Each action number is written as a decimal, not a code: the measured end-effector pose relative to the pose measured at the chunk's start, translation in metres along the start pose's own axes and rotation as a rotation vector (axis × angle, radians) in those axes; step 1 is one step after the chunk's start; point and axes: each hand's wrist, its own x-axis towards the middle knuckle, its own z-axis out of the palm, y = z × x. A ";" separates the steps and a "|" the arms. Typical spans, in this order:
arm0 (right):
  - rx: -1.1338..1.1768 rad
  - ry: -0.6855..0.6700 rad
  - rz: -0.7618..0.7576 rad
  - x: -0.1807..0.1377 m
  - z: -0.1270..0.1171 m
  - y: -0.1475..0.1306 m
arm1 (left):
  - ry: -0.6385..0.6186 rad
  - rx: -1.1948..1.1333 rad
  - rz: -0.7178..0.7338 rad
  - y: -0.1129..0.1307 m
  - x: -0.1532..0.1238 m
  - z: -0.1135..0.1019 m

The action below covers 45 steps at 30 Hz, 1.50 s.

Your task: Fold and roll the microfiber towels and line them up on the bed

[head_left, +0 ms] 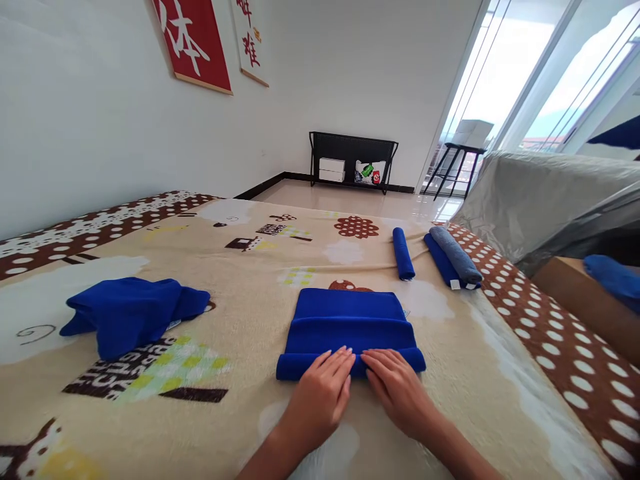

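Hands fill the near edge of my view: the left hand (pixel 320 393) and right hand (pixel 395 387) lie flat and side by side, fingers stretched, pressing the rolled near edge of the blue towel (pixel 350 320) without closing around it. That towel is deep blue, folded into a broad strip, mid-bed on the patterned blanket (pixel 250 267). Left of it I count one crumpled towel (pixel 130 313). Farther right are three rolls: a lone blue roll (pixel 403 253), then a second blue roll (pixel 440 261) touching a grey roll (pixel 456 253).
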 end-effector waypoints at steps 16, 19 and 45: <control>-0.154 -0.034 0.220 0.009 0.007 0.010 | -0.019 0.096 -0.203 -0.025 0.011 0.010; -0.056 -0.087 0.163 0.031 0.016 -0.005 | -0.086 -0.005 -0.131 -0.013 0.035 0.019; -0.132 0.025 0.442 0.002 0.012 0.076 | 0.066 0.189 -0.425 -0.069 0.005 0.014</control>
